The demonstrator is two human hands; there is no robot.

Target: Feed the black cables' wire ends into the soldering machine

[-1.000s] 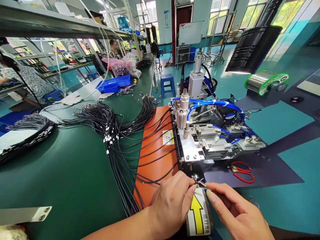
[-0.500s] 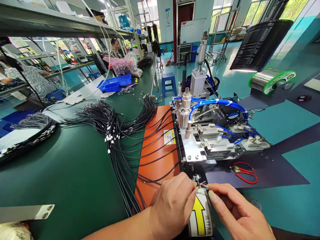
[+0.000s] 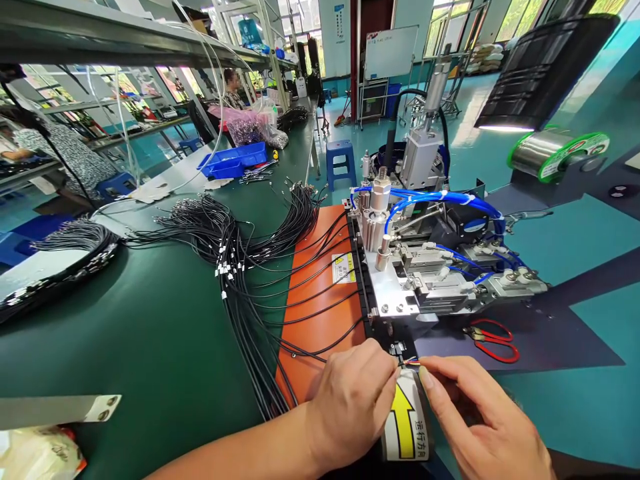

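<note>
My left hand (image 3: 353, 400) is closed in a pinch around the end of a black cable, just above a white label with a yellow arrow (image 3: 404, 417). Thin coloured wires (image 3: 411, 363) fan out of the cable end toward the right. My right hand (image 3: 483, 407) pinches the tips of these wires between thumb and forefinger. Directly beyond my hands is a metal machine (image 3: 400, 280) with blue air tubes. Several black cables (image 3: 320, 303) run into its left edge across an orange board (image 3: 320, 267).
Bundles of black cables (image 3: 227, 240) lie on the green table (image 3: 165, 360). Red-handled cutters (image 3: 495, 340) rest right of the machine. Behind them are a solder wire spool (image 3: 545, 157) and a black lamp (image 3: 545, 73). A blue tray (image 3: 235, 160) sits farther back. Other people sit at the left.
The camera view has shifted slightly. Both hands stay at the cable end, and the coloured wires now look straighter and closer together between them.
</note>
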